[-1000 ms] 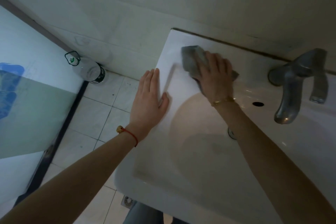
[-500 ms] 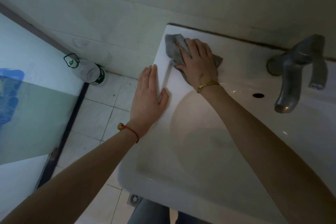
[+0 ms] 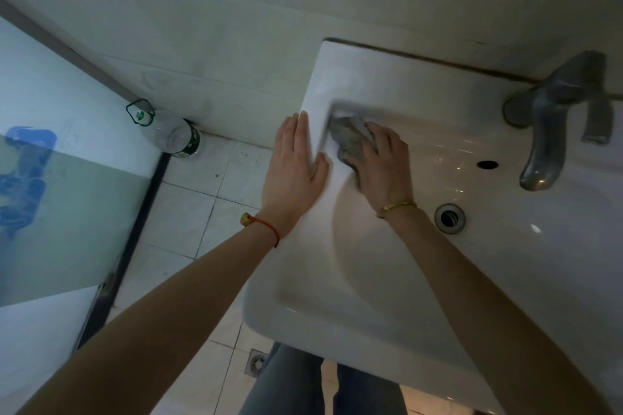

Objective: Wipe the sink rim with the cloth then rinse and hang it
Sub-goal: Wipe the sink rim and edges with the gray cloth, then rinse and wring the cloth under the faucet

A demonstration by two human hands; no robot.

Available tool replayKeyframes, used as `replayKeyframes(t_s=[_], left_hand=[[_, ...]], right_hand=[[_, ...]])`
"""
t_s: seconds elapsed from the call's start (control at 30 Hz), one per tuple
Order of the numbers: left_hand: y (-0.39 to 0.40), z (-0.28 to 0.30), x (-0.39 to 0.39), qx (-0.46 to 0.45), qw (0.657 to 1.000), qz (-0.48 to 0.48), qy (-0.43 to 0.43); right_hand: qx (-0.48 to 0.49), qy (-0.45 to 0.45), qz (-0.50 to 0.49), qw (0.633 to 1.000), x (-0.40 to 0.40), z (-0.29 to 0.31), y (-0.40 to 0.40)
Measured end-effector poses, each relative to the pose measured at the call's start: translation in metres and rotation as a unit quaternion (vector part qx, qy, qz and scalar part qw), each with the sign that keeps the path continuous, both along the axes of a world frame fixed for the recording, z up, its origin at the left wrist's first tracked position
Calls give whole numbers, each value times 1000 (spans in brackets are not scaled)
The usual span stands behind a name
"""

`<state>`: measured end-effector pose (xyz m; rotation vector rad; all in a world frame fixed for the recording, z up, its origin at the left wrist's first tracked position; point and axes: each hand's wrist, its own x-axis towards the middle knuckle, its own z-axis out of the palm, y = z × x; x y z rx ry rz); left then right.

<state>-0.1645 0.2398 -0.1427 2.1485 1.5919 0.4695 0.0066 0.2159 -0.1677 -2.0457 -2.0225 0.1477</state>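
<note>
Cloth (image 3: 350,140) slid down off the back corner onto the basin's inner left edge.
Right hand (image 3: 382,163) presses it, fingers curled over; left hand (image 3: 293,162) rests flat on the sink rim (image 3: 337,77). Still wiping, so rinse and hang are left.

Dim, greenish light fills a bathroom, brightest at the frosted glass panel (image 3: 50,111) on the left. Small highlights glint on the white sink (image 3: 505,246) basin and the metal tap (image 3: 553,125). Motion blur smears the grey cloth (image 3: 350,140). Wide-angle distortion bends the wall line and stretches both forearms at the edges.
</note>
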Motion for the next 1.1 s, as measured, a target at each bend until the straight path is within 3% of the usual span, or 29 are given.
replayKeyframes(t_s=[0.07, 0.23, 0.43, 0.67, 0.77, 0.93, 1.0, 1.1], left_hand=[[0, -1, 0, -2, 1000, 0, 0], [-1, 0, -2, -23, 1000, -15, -3], [-1, 3, -5, -33, 999, -20, -14], [-6, 8, -5, -35, 999, -28, -1], [-7, 11, -3, -38, 999, -29, 21], [-23, 24, 13, 35, 995, -59, 69], [-39, 35, 34, 45, 995, -92, 14], [-61, 56, 88, -8, 986, -104, -128]], right_hand=[[-27, 50, -13, 998, -10, 3, -7], [-40, 43, 67, 996, -20, 2, -57], [-59, -2, -27, 998, -11, 7, -16], [-81, 29, 72, 994, -18, 6, -127], [-112, 81, -55, 989, 7, 4, -172], [-58, 280, -326, 901, 69, 21, -212], [-31, 339, -379, 860, 91, 28, -216], [-21, 426, -411, 805, 120, 29, -210]])
